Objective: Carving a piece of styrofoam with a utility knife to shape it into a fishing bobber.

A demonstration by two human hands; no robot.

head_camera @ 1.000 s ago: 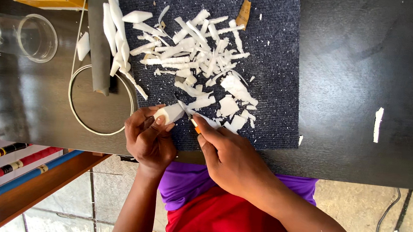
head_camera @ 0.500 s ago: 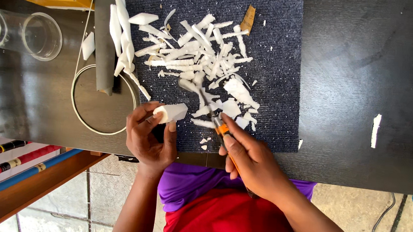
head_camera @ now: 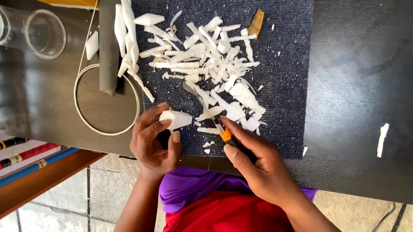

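**A:** So the big stuff first: dark table [head_camera: 370,70] with a navy mat [head_camera: 292,49] laid on it, and a heap of white shavings [head_camera: 211,61] spread across the middle of the mat. The person sits at the near edge, red and purple clothes showing under the arms.

**B:** Yeah, and the left hand [head_camera: 154,144] is wrapped around a small white block [head_camera: 176,119], fingers curled over the top and thumb underneath. It's held right at the near-left corner of the mat, barely off the surface.

**A:** Right hand [head_camera: 257,165] is closed on a craft knife [head_camera: 211,116], orange bit at the grip, thin blade pointing out towards the pile, just beside the block.

**B:** That's what bugs me. The left thumb and fingertips sit very close to that blade. If the block is soft, I'd guess a cut could break through suddenly and run into a finger.

**A:** Also the block is small, so not much to hold. It could twist or pop out of the grip mid-cut, I reckon.

**B:** Loose shavings under the wrists could let a hand skid too.

**A:** Smaller worry: the clear glass jar [head_camera: 29,31] lies on its side far left, next to the white ring [head_camera: 80,110]. A nudge might roll it.
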